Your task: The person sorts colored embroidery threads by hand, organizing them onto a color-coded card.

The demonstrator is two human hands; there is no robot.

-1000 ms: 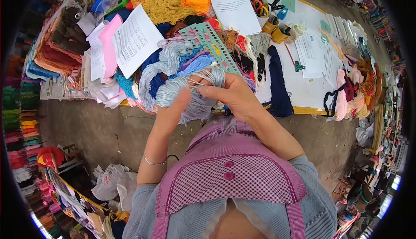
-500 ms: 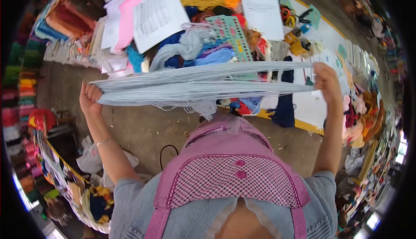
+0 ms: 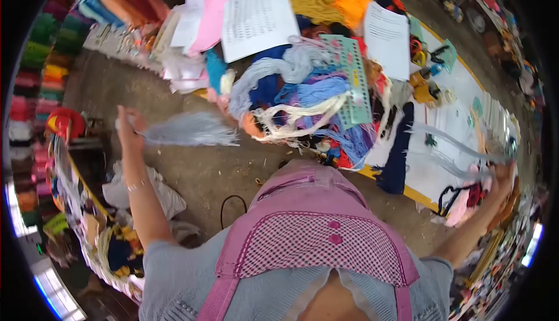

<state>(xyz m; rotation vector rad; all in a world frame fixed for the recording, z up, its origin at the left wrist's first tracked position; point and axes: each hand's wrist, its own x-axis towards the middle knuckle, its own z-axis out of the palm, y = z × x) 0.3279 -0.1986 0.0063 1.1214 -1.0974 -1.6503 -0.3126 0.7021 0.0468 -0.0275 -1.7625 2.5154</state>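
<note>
At the left, clear of the table, my left hand [image 3: 131, 129] is closed on one end of a pale blue yarn bundle [image 3: 192, 130], whose loose strands stream to the right. Far out to the right, my right hand [image 3: 503, 176] grips another length of pale blue yarn [image 3: 451, 167], its strands trailing left over the white tabletop. Both hands and the strands are smeared by motion. Between the hands the two pieces are apart. A pale blue skein [image 3: 273, 68] lies on the pile, beside blue yarn [image 3: 320, 92] and a white hank [image 3: 303, 123].
The white table [image 3: 422, 172] has a yellow edge. On it are a green card with holes [image 3: 352, 82], printed sheets [image 3: 262, 21], a pink sheet [image 3: 215, 15], mustard yarn [image 3: 308, 1] and a navy hank [image 3: 396, 155]. White bags [image 3: 157, 190] lie on the floor at left.
The pale blue yarn was one skein stretched between both hands; now it is in two separate pieces. My right hand has swung outward and down to the right. The view has shifted left.
</note>
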